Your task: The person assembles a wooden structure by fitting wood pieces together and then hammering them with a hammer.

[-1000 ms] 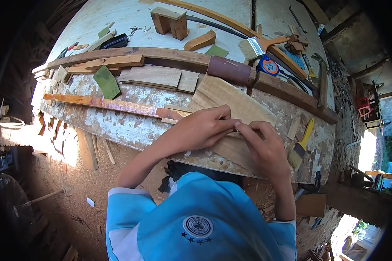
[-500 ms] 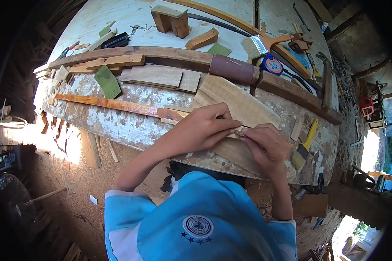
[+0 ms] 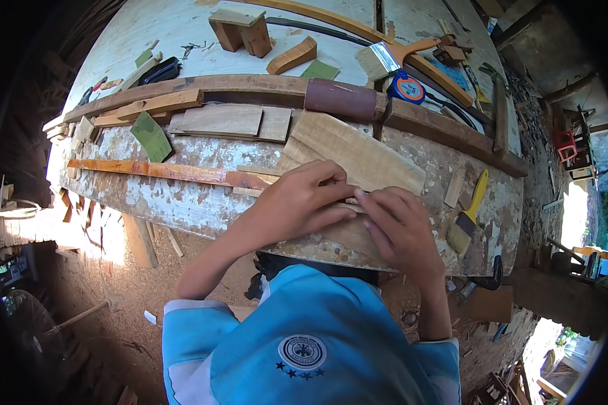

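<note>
The left hand (image 3: 307,199) has thumb and forefinger closed toward each other, seemingly pinching a small wooden piece (image 3: 352,201) near the middle of the frame. The right hand (image 3: 405,226) meets it from the other side, fingers bent and fingertips at the piece; whether they pinch it too is hidden. Meeting this way probably keeps so slight a thing steady between both hands, low over the bench (image 3: 196,202), where it can be worked closely.

Just beyond the knuckles, a wide pale board (image 3: 355,152) lies flat and slanting, likely serving as a surface close at hand. Left of the wrist, a long reddish strip (image 3: 182,171) runs toward the left of the frame. At right, a yellow-handled brush (image 3: 479,196) lies within easy reach.

Farther out, a maroon roll (image 3: 340,99) sits on the dark beam (image 3: 452,131) crossing the bench, which seems to part the near working space from the tools. Behind that beam, upper right of centre, are the blue tape measure (image 3: 407,88) and a wide brush (image 3: 378,61), apparently set aside there.
</note>
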Available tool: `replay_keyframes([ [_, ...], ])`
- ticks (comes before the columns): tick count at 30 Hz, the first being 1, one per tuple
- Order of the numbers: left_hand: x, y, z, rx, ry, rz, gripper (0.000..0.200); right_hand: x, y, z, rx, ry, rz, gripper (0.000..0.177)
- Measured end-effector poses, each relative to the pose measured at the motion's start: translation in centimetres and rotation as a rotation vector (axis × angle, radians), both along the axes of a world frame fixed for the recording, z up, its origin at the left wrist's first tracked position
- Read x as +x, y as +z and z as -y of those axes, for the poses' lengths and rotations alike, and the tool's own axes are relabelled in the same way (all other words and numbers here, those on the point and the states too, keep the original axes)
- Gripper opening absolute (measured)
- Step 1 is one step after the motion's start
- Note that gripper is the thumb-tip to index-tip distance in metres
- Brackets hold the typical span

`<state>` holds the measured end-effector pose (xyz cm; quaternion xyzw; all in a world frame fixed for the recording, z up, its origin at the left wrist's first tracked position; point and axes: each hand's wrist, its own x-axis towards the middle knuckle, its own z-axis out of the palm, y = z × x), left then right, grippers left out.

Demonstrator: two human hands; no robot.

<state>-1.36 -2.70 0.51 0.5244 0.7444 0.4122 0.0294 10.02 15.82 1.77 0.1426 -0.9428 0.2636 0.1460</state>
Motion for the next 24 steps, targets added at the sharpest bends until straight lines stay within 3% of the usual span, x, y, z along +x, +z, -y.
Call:
replay_keyframes([
  [4, -0.2, 0.4, 0.0, 0.021, -0.005, -0.021, 0.023, 1.6, -0.4, -4.0, -0.132, -0.173, -0.139, 0.038],
  [6, 0.1, 0.4, -0.1, 0.009, 0.017, -0.054, 0.021, 2.3, 0.0, -6.4, -0.073, -0.574, 0.013, 0.044],
  [9, 0.2, 0.4, -0.2, -0.012, 0.025, -0.093, 0.019, 2.1, -2.1, -8.2, -0.014, -0.819, 0.224, 0.045],
  [12, 0.3, 0.4, -0.4, -0.023, 0.034, -0.103, 0.018, 1.5, -2.1, -8.5, 0.021, -0.815, 0.414, 0.048],
  [15, 0.6, 0.4, -0.3, -0.046, 0.043, -0.107, 0.019, 1.6, -3.4, -10.0, 0.039, -0.783, 0.29, 0.054],
  [18, 0.5, 0.4, -0.4, -0.033, 0.05, -0.11, 0.022, 1.3, -2.3, -10.6, -0.272, -0.798, 0.36, 0.057],
  [21, 0.5, 0.6, -0.6, -0.003, 0.076, -0.045, 0.025, 1.7, -2.2, -10.1, -0.789, -0.549, 0.19, 0.043],
  [24, 0.7, 0.8, -0.4, -0.05, 0.092, 0.028, 0.029, 1.8, -2.0, -6.9, -0.893, -0.559, 0.245, 0.026],
])
